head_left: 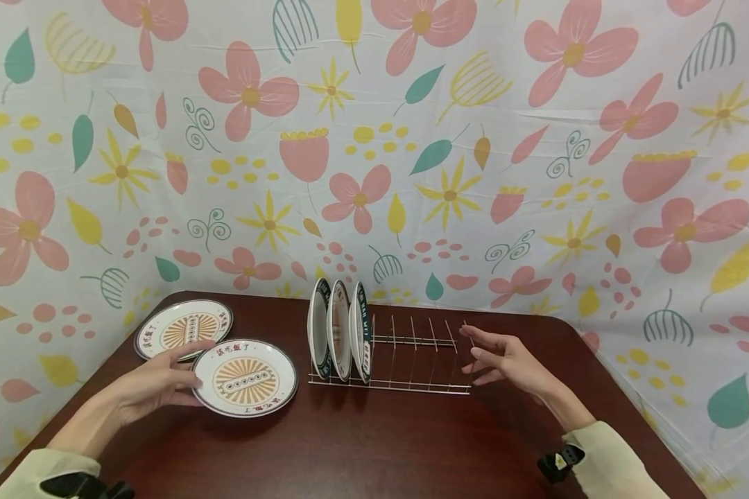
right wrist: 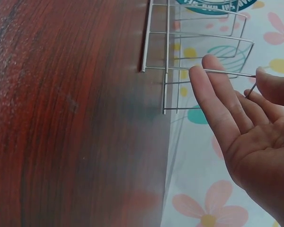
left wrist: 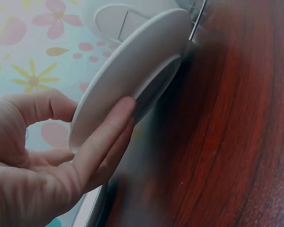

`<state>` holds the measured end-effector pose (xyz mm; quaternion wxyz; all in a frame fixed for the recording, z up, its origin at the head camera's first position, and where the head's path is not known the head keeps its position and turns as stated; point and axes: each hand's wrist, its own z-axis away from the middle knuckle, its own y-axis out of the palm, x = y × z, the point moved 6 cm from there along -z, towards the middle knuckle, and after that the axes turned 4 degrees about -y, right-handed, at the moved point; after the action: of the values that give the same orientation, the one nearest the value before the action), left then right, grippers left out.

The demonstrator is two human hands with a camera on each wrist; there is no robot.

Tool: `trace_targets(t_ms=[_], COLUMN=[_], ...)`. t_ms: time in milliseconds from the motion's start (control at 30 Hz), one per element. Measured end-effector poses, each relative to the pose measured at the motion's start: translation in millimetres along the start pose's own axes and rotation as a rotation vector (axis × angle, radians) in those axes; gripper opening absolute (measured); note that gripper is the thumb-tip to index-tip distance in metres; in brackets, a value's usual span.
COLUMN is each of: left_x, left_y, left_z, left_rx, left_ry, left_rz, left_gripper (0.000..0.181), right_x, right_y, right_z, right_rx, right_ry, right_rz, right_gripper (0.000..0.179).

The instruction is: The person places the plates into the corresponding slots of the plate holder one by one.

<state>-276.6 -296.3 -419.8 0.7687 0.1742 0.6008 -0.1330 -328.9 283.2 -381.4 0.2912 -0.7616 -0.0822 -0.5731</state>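
Note:
My left hand (head_left: 156,380) grips a white plate (head_left: 245,378) by its left edge, thumb on the face and fingers underneath. Dark-rimmed, with an orange sunburst and red characters, the plate is tilted and raised off the table in the left wrist view. My right hand (head_left: 505,357) holds the right end of a wire dish rack (head_left: 421,389). In the right wrist view its thumb (right wrist: 273,87) is at the end wire's corner, and its fingers lie along that wire. Three plates (head_left: 340,333) stand upright in the rack's left slots.
Behind the held plate, another sunburst plate (head_left: 156,322) lies at the table's left back. The dark reddish-brown table (head_left: 374,450) ends at a floral cloth (head_left: 374,138) hanging behind and along the sides. Thin wire dividers (head_left: 414,333) rise from the rack's right part.

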Motion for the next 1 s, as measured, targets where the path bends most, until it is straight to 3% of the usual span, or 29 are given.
trace_targets(t_ms=[167,333,500,733,1000], left_x=[-0.6,-7.7,-16.7,-30.1,-44.2], left_y=[1.9,6.2,10.7,18.8,39.0], left_z=[3.7,11.0,17.3,27.9,39.4], left_rx=[0.063,0.107,0.113,0.104,0.129], left_ry=[0.020,0.051,0.093,0.116,0.135], left_rz=[0.048,0.064,-0.007,-0.102,-0.190], left_gripper=[0.091,0.084,0.077,0.082,0.091], right_x=[-3.5,-1.7,1.2,-1.3,-1.1], right_y=[-1.2,-0.4,-0.3,0.2,-0.9], right_z=[-0.5,0.3,1.0,-0.5,0.2], right_rx=[-0.010,-0.014,-0.009,-0.006,-0.007], right_ry=[0.027,0.041,0.047,0.045,0.039], right_rz=[0.004,-0.003,-0.009,0.004,0.010], right_gripper=[0.061,0.062,0.062,0.061,0.061])
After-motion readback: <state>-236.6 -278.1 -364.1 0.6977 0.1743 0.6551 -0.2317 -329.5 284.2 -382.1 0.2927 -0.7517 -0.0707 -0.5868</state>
